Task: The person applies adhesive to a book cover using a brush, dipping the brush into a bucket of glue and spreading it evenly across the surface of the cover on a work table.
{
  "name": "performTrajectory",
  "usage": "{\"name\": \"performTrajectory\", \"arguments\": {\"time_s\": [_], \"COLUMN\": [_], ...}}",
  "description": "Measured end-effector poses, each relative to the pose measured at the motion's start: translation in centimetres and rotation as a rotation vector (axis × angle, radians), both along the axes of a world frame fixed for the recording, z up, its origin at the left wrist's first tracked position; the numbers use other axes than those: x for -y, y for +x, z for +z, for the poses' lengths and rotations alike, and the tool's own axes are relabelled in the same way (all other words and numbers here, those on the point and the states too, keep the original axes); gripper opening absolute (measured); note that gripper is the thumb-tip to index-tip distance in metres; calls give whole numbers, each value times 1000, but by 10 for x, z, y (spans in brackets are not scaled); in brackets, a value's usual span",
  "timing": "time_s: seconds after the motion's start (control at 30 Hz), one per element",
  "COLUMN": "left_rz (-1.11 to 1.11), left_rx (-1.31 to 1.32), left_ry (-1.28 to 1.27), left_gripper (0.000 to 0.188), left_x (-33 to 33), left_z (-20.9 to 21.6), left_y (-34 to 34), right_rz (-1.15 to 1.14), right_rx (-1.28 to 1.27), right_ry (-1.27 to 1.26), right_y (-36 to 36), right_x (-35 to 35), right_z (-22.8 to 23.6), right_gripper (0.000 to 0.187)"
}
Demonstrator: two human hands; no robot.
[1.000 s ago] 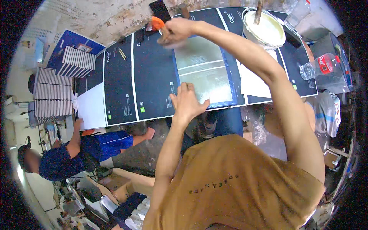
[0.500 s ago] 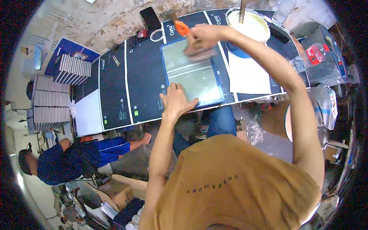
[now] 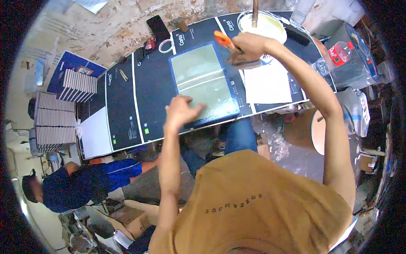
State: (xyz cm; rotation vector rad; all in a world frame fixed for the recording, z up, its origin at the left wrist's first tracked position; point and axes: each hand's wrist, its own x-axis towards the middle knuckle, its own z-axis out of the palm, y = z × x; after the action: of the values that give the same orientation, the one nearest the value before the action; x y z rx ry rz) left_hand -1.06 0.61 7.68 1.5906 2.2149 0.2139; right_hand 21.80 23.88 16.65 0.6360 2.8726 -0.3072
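Note:
My right hand point(image 3: 250, 45) grips a wide paintbrush point(image 3: 223, 39) by its orange handle. Its blurred bristle end is just right of a flat cover sheet point(image 3: 198, 61). That sheet has blue edges and two greyish-green panels with a pale strip between them, and its near part shines as if wet. Over the sheet's near left edge is my left hand point(image 3: 182, 111), fingers spread and holding nothing; whether it touches the sheet I cannot tell. Behind my right hand stands a round tub point(image 3: 272, 28) of pale yellowish paste with a stick point(image 3: 255, 13) upright in it.
White paper point(image 3: 268, 86) lies right of the cover sheet on the black table point(image 3: 156, 84). A phone point(image 3: 158, 28), a tape roll point(image 3: 166, 46) and a plastic bottle point(image 3: 338, 54) are around. Stacks of books point(image 3: 55, 118) stand at the left, where another person point(image 3: 72, 186) is.
My right hand and the brush have moved right, off the cover sheet toward the tub and white paper. My left hand has shifted left and lifted slightly along the near edge.

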Motion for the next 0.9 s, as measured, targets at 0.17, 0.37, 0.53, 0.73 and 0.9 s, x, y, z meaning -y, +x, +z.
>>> {"name": "performTrajectory", "arguments": {"time_s": [0.17,0.37,0.53,0.73,0.9], "left_rz": [357,16,54,35,72], "left_rx": [14,-138,-194,-200,22], "left_ry": [263,98,69,45,-75], "left_gripper": [46,56,63,63,55], "left_x": [-18,32,37,35,10], "left_z": [-29,1,-9,-12,4], "left_y": [-81,21,27,19,2], "right_rz": [57,231,228,260,79], "right_rx": [-464,-500,-285,85,273], "right_ry": [-110,-337,-241,-67,-28], "right_y": [-32,-140,-186,-137,-60], "right_x": [5,31,41,21,0], "right_z": [-18,-42,-59,-29,-12], "right_gripper": [27,40,48,40,32]}}
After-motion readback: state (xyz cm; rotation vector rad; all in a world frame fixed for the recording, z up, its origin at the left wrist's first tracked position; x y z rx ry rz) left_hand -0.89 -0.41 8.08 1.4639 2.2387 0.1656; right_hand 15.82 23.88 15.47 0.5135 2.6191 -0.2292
